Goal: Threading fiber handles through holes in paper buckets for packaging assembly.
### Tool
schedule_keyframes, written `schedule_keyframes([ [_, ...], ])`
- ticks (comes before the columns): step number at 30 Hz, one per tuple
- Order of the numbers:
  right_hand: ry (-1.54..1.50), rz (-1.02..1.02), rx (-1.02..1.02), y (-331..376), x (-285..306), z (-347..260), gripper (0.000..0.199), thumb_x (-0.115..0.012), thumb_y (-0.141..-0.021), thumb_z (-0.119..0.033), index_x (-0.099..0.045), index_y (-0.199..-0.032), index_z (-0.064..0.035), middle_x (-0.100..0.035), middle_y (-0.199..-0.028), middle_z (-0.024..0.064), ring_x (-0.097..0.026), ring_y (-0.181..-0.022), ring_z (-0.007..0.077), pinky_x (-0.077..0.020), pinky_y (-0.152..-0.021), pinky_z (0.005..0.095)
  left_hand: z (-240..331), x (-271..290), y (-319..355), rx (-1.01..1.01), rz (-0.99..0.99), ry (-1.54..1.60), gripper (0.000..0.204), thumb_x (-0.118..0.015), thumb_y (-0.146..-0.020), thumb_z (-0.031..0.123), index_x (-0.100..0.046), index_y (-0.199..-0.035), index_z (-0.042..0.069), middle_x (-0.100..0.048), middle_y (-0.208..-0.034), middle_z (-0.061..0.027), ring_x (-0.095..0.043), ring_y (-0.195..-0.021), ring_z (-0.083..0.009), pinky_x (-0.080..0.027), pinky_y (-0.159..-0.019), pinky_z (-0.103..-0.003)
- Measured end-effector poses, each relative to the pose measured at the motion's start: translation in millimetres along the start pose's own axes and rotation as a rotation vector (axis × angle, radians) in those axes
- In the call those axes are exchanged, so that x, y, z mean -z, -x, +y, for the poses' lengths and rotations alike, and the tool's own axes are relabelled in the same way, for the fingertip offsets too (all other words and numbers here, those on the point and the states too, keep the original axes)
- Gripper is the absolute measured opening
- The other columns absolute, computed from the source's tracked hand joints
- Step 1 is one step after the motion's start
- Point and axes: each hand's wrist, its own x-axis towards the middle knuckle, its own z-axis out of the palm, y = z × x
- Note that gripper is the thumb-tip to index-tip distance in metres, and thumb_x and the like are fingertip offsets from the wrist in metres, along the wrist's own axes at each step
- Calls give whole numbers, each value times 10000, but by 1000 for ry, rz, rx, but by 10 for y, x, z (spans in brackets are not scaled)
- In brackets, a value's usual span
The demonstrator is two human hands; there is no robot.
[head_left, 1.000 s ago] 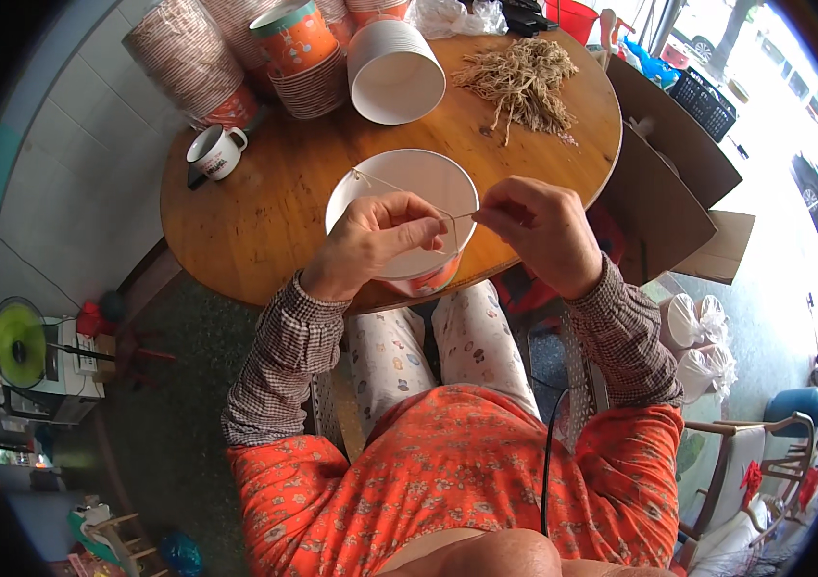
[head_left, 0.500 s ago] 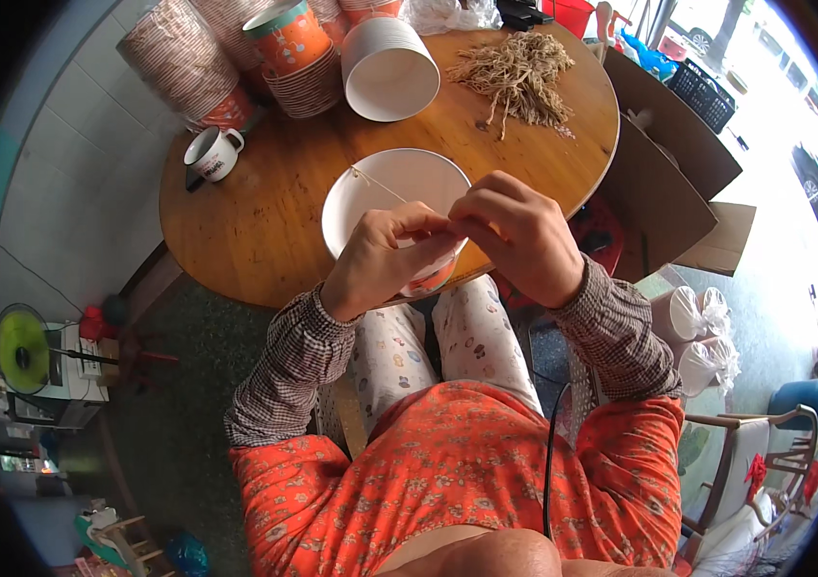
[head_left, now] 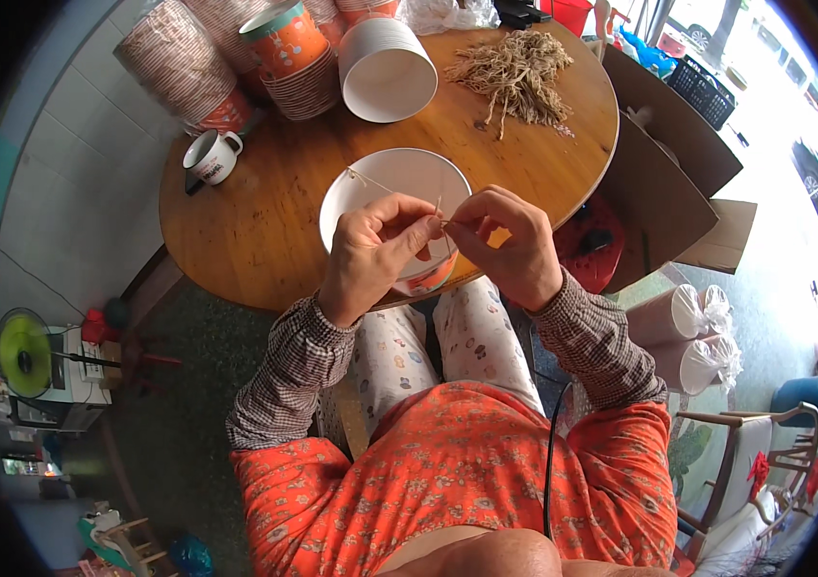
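Both hands meet over a white paper bowl [head_left: 385, 183] at the near edge of the round wooden desk [head_left: 264, 221]. The left hand [head_left: 370, 252] and right hand [head_left: 510, 240] each pinch an end of a thin string [head_left: 440, 207] — fingers closed tight, probably to keep it taut at the bowl's rim. Farther off lie a heap of strings [head_left: 516, 72], stacked bowls [head_left: 188, 62] and a mug [head_left: 212, 156].

You sit at a round wooden table [head_left: 264, 212] on a dark speckled floor [head_left: 178, 433]. A pale tiled wall [head_left: 72, 163] stands to your left, an open cardboard box [head_left: 668, 183] to your right. Bright daylight enters at upper right; a wooden chair [head_left: 755, 452] stands lower right.
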Motion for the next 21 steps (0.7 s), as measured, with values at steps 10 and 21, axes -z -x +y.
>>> schedule_keyframes([
  [10, 30, 19, 91, -1, -12, -39, 81, -673, -807, -7, -628, -874, -3, -628, -839, 61, -603, -708, 135, -493, -627, 251, 13, -10, 62, -99, 55, -154, 98, -664, -874, 42, -668, -955, -12, -672, -823, -40, -624, -734, -72, -506, -667, -202],
  [21, -27, 8, 113, -12, -91, -7, 120, -658, -806, 7, -624, -919, -12, -628, -870, 71, -620, -750, 164, -508, -640, 271, -166, 210, -61, 308, -207, 521, 184, -621, -912, 133, -654, -1002, -25, -661, -912, -51, -592, -832, -107, -469, -790, -231],
])
